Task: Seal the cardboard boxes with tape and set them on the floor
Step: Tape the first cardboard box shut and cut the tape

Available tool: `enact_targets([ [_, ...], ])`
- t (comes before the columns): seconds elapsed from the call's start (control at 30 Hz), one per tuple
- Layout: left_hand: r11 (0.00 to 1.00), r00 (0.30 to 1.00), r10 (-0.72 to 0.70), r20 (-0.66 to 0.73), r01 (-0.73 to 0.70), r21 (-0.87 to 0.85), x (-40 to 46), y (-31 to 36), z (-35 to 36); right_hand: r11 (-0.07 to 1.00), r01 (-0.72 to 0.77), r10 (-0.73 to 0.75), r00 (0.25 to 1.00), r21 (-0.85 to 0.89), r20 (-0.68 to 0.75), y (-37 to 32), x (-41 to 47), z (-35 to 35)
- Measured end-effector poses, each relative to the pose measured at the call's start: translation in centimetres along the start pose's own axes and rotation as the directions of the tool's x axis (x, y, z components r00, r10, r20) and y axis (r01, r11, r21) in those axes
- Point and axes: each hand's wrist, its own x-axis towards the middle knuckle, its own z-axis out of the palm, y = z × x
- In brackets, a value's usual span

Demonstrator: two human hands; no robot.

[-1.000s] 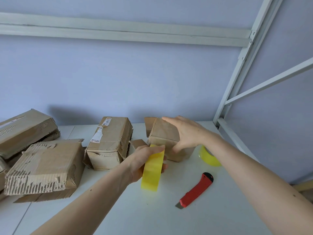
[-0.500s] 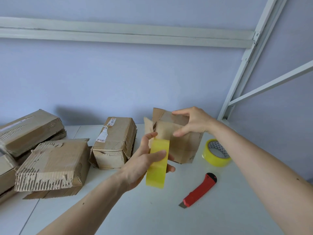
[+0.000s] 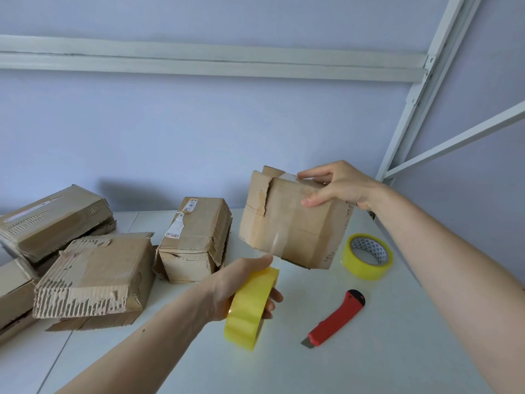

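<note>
We hold the small cardboard box (image 3: 295, 223) in our right hand (image 3: 338, 184), the grip clamped on its upper right edge with the thumb on the near face and the fingers curled over the top. The box is lifted clear of the white surface (image 3: 369, 351) and tilted, its near face turned toward us; a strip of clear tape runs down that face, and a torn flap stands up along its left side.

Our left hand (image 3: 241, 285) has its grip closed around a roll of yellow tape (image 3: 250, 308), the thumb on the outer band and the fingers passing through the core. The roll stands on edge in the hand, just below the lower corner of the lifted box and above the surface.

To the right of that roll a red utility knife (image 3: 336, 318) lies flat on the surface, its blade end pointing toward us. Beyond it, a 2nd roll of yellow tape (image 3: 367, 256) rests flat, close under our right forearm.

On the left side of the surface, we see a labelled box (image 3: 196, 237) nearest the middle, a battered box with torn corrugated skin (image 3: 93, 277) beside it, and a long box (image 3: 54, 220) behind, leaning on others at the frame edge. A white metal frame (image 3: 420, 92) rises behind against the pale wall.
</note>
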Motion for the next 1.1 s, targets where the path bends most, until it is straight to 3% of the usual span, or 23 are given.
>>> enact_targets([
  [0.33,0.993,0.994,0.107,0.013,-0.107,0.043,0.8,0.0,-0.2,0.972,-0.078,0.034,0.980,0.220,0.198,-0.4,-0.8,-1.0],
  [0.43,0.990,0.987,0.140,0.080,-0.139,-0.014,1.0,-0.3,-0.4,0.964,-0.085,0.020,0.968,0.251,0.249,-0.2,-0.9,-1.5],
  [0.57,0.992,0.984,0.094,0.153,-0.079,-0.101,0.8,-0.4,-0.1,0.966,-0.142,0.063,0.941,0.218,0.331,0.3,-0.5,-2.0],
  [0.63,0.984,0.986,0.065,0.154,-0.037,-0.175,0.8,-0.4,0.1,0.976,-0.177,0.129,0.939,0.126,0.318,0.3,-0.3,-1.6],
  [0.7,0.981,0.990,0.041,0.133,-0.014,-0.194,0.9,-0.4,0.1,0.985,-0.153,0.165,0.971,-0.081,0.170,0.4,0.0,-0.9],
  [0.77,0.985,0.994,0.028,0.108,-0.009,-0.174,1.3,-0.3,0.1,0.952,-0.078,0.084,0.996,-0.295,0.008,-0.3,0.1,0.4],
  [0.83,0.988,0.995,0.030,0.097,-0.015,-0.152,1.6,-0.3,0.0,0.897,-0.046,0.023,0.998,-0.439,-0.058,-1.1,0.3,1.6],
  [0.9,0.990,0.995,0.034,0.099,-0.020,-0.142,1.7,-0.3,0.2,0.852,-0.040,0.035,0.999,-0.522,-0.021,-1.8,0.2,2.6],
  [1.0,0.987,0.991,0.012,0.135,0.009,-0.160,1.3,-0.5,0.6,0.852,-0.022,0.066,0.996,-0.523,0.065,-1.7,0.7,2.9],
  [1.1,0.978,0.990,-0.011,0.138,0.040,-0.203,1.2,-0.8,0.6,0.853,-0.035,0.076,0.995,-0.521,0.058,-1.2,1.5,2.9],
])
